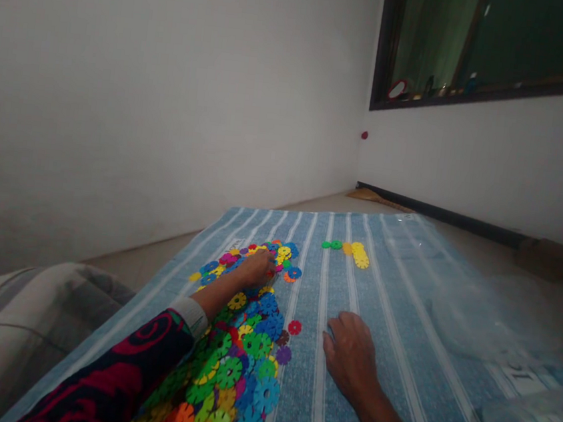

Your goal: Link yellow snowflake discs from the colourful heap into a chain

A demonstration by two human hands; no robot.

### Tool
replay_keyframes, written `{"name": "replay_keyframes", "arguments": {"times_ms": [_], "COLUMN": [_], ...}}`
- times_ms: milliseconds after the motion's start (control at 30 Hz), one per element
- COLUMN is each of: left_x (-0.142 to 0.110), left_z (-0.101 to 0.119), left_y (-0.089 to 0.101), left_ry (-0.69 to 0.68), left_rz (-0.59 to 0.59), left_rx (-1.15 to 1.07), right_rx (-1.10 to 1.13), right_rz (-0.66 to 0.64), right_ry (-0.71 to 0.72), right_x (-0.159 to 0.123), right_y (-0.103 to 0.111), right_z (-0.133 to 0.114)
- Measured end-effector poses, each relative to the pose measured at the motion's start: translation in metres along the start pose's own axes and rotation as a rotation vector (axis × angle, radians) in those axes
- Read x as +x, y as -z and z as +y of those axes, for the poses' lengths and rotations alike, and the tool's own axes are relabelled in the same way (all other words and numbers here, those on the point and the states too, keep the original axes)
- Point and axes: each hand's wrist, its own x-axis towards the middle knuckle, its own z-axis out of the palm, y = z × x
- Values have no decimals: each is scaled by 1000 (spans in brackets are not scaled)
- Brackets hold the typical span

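Notched, flat plastic discs [229,371] lie heaped between six and seven o'clock on striped, woven-looking cloth [302,401]. A clear container [531,418] curves at four. At five, the right hand [350,349] curls loosely; I cannot tell whether it grips anything. Near six, the left hand [256,269] meets the pile's far part, fingertips hidden, grip unclear. Beyond, toward four, yellow discs [360,256] overlap.
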Motion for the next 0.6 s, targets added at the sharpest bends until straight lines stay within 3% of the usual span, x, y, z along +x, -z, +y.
{"name": "replay_keyframes", "arguments": {"times_ms": [333,600], "left_x": [-5,-6], "left_z": [-13,-16], "left_y": [-12,-17], "left_ry": [-43,-86], "left_rz": [-50,10], "left_rx": [60,65], "right_rx": [-8,-16], "right_rz": [-7,-15], "right_ry": [7,13], "right_x": [0,0], "right_y": [1,-1], "right_z": [0,2]}}
